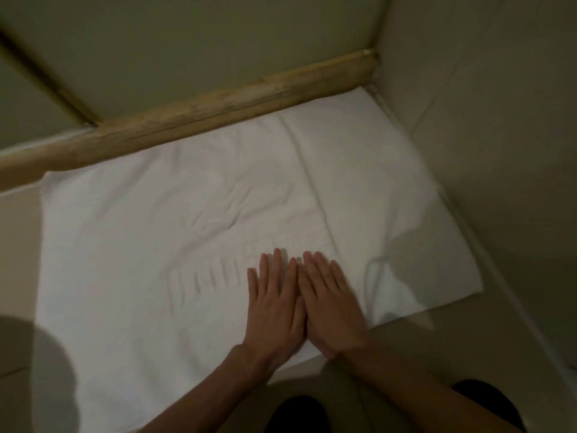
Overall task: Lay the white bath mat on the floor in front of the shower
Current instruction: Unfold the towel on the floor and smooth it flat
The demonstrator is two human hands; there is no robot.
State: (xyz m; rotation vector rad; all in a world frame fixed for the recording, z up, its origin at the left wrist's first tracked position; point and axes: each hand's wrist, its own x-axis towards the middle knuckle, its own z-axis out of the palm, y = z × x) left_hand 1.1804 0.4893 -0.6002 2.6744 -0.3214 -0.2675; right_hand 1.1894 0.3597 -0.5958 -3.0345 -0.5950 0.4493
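The white bath mat (175, 232) lies spread flat on the floor, its far edge against a light stone threshold (218, 110) of the shower. Soft creases run across its middle and a fold line crosses its right part. My left hand (274, 307) and my right hand (331, 304) rest side by side, palms down with straight fingers, on the mat near its front edge. Neither hand holds anything.
Beyond the threshold is the beige shower floor (187, 42) with a glass panel edge (40, 70) at the left. A wall (499, 120) runs along the mat's right side. My dark-clad knees (296, 414) are at the bottom. A shadow (34, 370) covers the lower left.
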